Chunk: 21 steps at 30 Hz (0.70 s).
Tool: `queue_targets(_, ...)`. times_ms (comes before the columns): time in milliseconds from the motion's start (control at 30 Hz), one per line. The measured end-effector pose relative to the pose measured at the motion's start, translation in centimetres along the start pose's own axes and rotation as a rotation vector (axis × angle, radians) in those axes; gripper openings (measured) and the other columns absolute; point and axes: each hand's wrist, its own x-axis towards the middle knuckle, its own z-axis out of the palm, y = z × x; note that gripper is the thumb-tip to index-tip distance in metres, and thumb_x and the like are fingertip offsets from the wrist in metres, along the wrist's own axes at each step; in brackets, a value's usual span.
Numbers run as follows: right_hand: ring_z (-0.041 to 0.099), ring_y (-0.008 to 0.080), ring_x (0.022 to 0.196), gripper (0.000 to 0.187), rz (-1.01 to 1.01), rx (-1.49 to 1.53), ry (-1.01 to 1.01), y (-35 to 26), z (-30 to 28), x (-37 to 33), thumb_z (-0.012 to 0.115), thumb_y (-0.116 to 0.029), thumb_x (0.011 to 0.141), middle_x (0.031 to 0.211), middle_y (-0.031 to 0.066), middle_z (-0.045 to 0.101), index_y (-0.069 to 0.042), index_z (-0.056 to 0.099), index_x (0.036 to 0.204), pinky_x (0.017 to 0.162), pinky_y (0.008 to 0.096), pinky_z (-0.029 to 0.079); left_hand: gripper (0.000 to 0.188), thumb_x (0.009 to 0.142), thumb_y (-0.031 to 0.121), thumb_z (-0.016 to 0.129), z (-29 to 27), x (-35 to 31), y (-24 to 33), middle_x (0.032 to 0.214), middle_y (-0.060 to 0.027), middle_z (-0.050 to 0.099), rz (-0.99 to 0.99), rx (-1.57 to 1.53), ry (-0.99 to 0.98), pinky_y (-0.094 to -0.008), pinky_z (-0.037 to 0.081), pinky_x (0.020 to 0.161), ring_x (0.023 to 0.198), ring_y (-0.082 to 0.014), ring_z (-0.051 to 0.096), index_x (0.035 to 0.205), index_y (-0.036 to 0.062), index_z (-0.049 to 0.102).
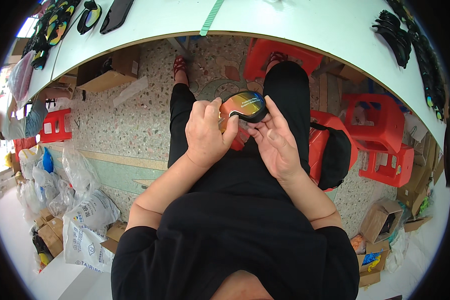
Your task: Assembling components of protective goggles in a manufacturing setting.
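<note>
A pair of ski goggles (241, 105) with an orange-gold mirrored lens and black frame is held up over my lap, lens facing up. My left hand (205, 131) grips its left end, with the thumb at the lower edge of the lens and the fingers curled at the far side. At the right end, my right hand (277, 142) pinches the black frame, palm turned up. Small printed lettering shows on the lens. The underside of the goggles is hidden.
Ahead curves a white table (160, 22) bearing a dark phone (116, 16), a green strip (212, 17), more goggles (89, 17) and black goggle parts (394, 37). Red stools (372, 120) stand right. Plastic bags (80, 172) and cardboard boxes (110, 72) lie left; another person (22, 120) sits there.
</note>
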Motion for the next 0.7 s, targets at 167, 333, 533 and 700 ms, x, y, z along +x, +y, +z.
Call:
queue_targets(167, 0.046, 0.0207, 0.126, 0.084, -0.032, -0.068, -0.021, 0.9, 1.5, -0.6, 0.063, -0.024, 0.091, 0.135, 0.01, 0.042, -0.001, 0.013, 0.155, 0.108, 0.0366, 0.035, 0.043, 0.078, 0.024, 0.075, -0.1, 0.2, 0.3, 0.089, -0.0162, 0.056, -0.058, 0.033, -0.001, -0.0375, 0.051, 0.06, 0.075, -0.0313, 0.061, 0.108, -0.0029, 0.059)
queue_targets(333, 0.039, 0.0182, 0.133, 0.089, -0.059, -0.256, -0.132, 1.7, 1.3, -1.3, 0.066, -0.012, 0.09, 0.146, 0.0078, 0.032, -0.006, 0.008, 0.157, 0.11, 0.0346, 0.033, 0.042, 0.08, 0.025, 0.075, -0.1, 0.5, 0.4, 0.09, -0.0163, 0.056, -0.094, 0.008, -0.033, -0.0379, 0.051, 0.059, 0.074, -0.0309, 0.061, 0.108, -0.002, 0.059)
queue_targets(533, 0.058, 0.0164, 0.111, 0.031, -0.032, 0.104, 0.162, 1.7, 0.5, -0.6, 0.056, -0.007, 0.098, 0.119, 0.0083, 0.061, -0.001, 0.057, 0.128, 0.101, 0.0316, 0.046, 0.043, 0.08, 0.026, 0.075, -0.3, 0.4, 0.4, 0.09, -0.0153, 0.055, -0.055, -0.038, -0.019, -0.0375, 0.052, 0.06, 0.074, -0.0298, 0.061, 0.107, -0.0018, 0.058)
queue_targets(700, 0.066, 0.0167, 0.091, 0.011, 0.19, 0.361, 0.38, 1.9, -0.7, 0.0, 0.063, -0.016, 0.097, 0.1, 0.0071, 0.069, -0.006, 0.062, 0.096, 0.088, 0.032, 0.053, 0.045, 0.079, 0.029, 0.077, -0.5, 0.1, 0.9, 0.092, -0.0138, 0.055, -0.052, -0.085, -0.099, -0.0361, 0.052, 0.061, 0.075, -0.0286, 0.061, 0.107, -0.0009, 0.059)
